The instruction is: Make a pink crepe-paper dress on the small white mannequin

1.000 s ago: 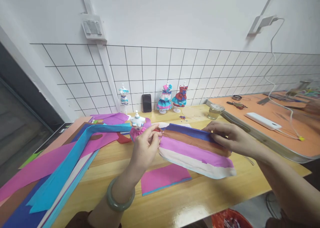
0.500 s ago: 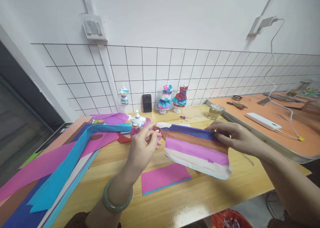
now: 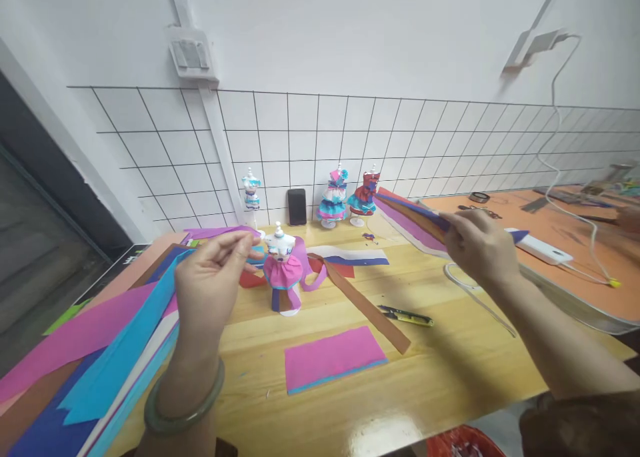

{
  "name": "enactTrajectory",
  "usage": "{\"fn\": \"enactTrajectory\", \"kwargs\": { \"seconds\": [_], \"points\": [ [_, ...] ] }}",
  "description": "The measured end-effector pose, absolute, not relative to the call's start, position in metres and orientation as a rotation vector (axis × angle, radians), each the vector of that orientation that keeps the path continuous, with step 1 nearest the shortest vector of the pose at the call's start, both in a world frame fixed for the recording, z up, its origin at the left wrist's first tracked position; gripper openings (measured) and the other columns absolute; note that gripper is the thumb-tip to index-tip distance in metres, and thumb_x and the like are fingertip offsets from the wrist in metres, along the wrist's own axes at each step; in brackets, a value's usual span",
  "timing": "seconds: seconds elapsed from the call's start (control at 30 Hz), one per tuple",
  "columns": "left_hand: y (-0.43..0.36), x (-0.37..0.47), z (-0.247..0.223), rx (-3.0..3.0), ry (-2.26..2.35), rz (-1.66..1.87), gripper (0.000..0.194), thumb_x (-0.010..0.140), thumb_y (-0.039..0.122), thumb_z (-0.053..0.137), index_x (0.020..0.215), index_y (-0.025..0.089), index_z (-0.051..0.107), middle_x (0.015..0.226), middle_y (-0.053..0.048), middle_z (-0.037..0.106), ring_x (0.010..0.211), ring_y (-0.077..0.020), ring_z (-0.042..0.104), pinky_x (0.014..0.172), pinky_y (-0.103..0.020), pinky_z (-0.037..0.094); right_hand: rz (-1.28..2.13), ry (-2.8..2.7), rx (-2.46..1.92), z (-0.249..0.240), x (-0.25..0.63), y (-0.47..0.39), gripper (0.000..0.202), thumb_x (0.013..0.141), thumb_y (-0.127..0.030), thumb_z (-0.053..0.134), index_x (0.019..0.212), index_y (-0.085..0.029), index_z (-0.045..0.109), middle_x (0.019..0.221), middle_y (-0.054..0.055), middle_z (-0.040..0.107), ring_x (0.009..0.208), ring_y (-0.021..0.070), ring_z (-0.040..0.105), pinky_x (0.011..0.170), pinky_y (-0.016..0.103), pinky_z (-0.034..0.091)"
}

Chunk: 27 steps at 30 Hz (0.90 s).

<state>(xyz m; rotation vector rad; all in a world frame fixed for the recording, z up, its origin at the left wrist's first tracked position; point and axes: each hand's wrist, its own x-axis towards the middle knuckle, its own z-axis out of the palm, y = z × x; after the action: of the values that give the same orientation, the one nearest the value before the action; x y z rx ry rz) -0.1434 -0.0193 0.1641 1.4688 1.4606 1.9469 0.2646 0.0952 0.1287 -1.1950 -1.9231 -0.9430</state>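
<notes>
My right hand (image 3: 483, 250) grips a striped sheet of crepe paper (image 3: 415, 230), in bands of blue, brown, purple and white, raised and tilted over the right of the table. My left hand (image 3: 210, 280), a green bangle on its wrist, is closed in a pinch left of a small mannequin (image 3: 281, 247); what the fingertips hold, if anything, I cannot make out. The mannequin wears a pink ruffle over blue, brown and pink strips. In front of it lies a pink paper rectangle (image 3: 335, 358) with a blue edge. Thread snips (image 3: 407, 315) and a brown strip (image 3: 367, 307) lie to its right.
Long coloured paper strips (image 3: 120, 350) cover the left side. Dressed mannequins (image 3: 333, 200) and a phone (image 3: 297, 207) stand along the tiled wall. On the right are an orange table (image 3: 590, 243), a white power strip (image 3: 545, 247) and a cord (image 3: 480, 297). Below sits a red bin bag (image 3: 465, 440).
My right hand has lifted the striped sheet up and right, turning it nearly edge-on. My left hand has moved left and pinched together. The mannequin, snips and brown strip now show fully.
</notes>
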Motion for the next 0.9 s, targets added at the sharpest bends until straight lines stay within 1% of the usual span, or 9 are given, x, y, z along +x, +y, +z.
{"fn": "enactTrajectory", "kwargs": {
  "seconds": [0.1,0.13,0.2,0.37,0.57,0.73,0.8,0.87,0.9],
  "points": [
    [-0.014,-0.161,0.162,1.439,1.593,1.94,0.021,0.078,0.037,0.062,0.088,0.019,0.067,0.081,-0.003,0.07,0.068,-0.0149,0.067,0.056,-0.024,0.056,-0.86,-2.078,-1.067,0.09,0.259,0.097,0.031,0.081,-0.012,0.048,0.108,-0.016,0.062,0.097,0.011,0.062,0.088,0.0224,0.056,0.078,0.034,0.046],
    [-0.011,-0.167,0.16,1.426,1.63,1.925,0.023,0.077,0.039,0.062,0.088,0.019,0.066,0.081,-0.003,0.07,0.067,-0.0148,0.067,0.055,-0.024,0.055,-0.81,-2.137,-1.059,0.074,0.258,0.098,0.03,0.081,-0.013,0.048,0.106,-0.017,0.063,0.094,0.01,0.063,0.085,0.0216,0.057,0.076,0.034,0.047],
    [-0.004,-0.176,0.155,1.408,1.71,1.868,0.025,0.076,0.041,0.062,0.086,0.019,0.065,0.078,-0.003,0.069,0.062,-0.0139,0.065,0.052,-0.023,0.053,-0.538,-2.264,-1.099,0.04,0.255,0.098,0.03,0.082,-0.012,0.043,0.105,-0.016,0.063,0.092,0.012,0.062,0.084,0.0231,0.056,0.074,0.037,0.047],
    [0.012,-0.188,0.143,1.419,1.893,1.699,0.026,0.074,0.045,0.062,0.076,0.018,0.061,0.062,0.0,0.066,0.051,-0.0131,0.061,0.049,-0.023,0.048,-0.325,-2.341,-1.144,-0.015,0.249,0.094,0.031,0.084,-0.013,0.038,0.097,-0.016,0.067,0.085,0.011,0.062,0.078,0.021,0.06,0.068,0.034,0.05],
    [0.015,-0.194,0.142,1.51,2.146,1.473,0.026,0.073,0.041,0.06,0.061,0.02,0.055,0.048,0.004,0.057,0.046,-0.0118,0.055,0.052,-0.023,0.041,-0.178,-2.33,-1.217,-0.019,0.24,0.083,0.031,0.089,-0.018,0.037,0.1,-0.015,0.066,0.092,0.012,0.063,0.085,0.0228,0.062,0.073,0.034,0.051],
    [0.019,-0.206,0.137,1.667,2.273,1.174,0.029,0.077,0.044,0.053,0.061,0.02,0.057,0.053,0.002,0.061,0.052,-0.0148,0.058,0.058,-0.026,0.041,-0.054,-2.404,-1.253,-0.006,0.211,0.06,0.031,0.093,-0.022,0.036,0.098,-0.017,0.066,0.094,0.011,0.065,0.087,0.0207,0.061,0.076,0.032,0.049],
    [0.022,-0.212,0.131,1.687,2.316,0.972,0.024,0.076,0.04,0.052,0.065,0.021,0.06,0.058,-0.001,0.065,0.059,-0.0182,0.061,0.058,-0.027,0.042,-0.009,-2.48,-1.268,-0.003,0.199,0.051,0.032,0.094,-0.024,0.035,0.097,-0.016,0.066,0.094,0.011,0.065,0.086,0.0207,0.061,0.076,0.033,0.047],
    [0.025,-0.217,0.126,1.734,2.333,0.804,0.018,0.074,0.03,0.052,0.079,0.021,0.066,0.075,-0.004,0.071,0.072,-0.0219,0.065,0.062,-0.029,0.043,-0.002,-2.54,-1.264,-0.002,0.189,0.046,0.031,0.094,-0.027,0.037,0.096,-0.017,0.066,0.09,0.01,0.066,0.085,0.0207,0.061,0.075,0.032,0.046],
    [0.026,-0.219,0.124,1.765,2.337,0.739,0.023,0.073,0.025,0.051,0.088,0.021,0.067,0.086,-0.006,0.072,0.081,-0.0236,0.065,0.066,-0.03,0.044,-0.006,-2.554,-1.263,-0.003,0.185,0.044,0.03,0.094,-0.028,0.038,0.095,-0.018,0.067,0.088,0.01,0.066,0.084,0.0207,0.061,0.074,0.032,0.045]
  ]
}}
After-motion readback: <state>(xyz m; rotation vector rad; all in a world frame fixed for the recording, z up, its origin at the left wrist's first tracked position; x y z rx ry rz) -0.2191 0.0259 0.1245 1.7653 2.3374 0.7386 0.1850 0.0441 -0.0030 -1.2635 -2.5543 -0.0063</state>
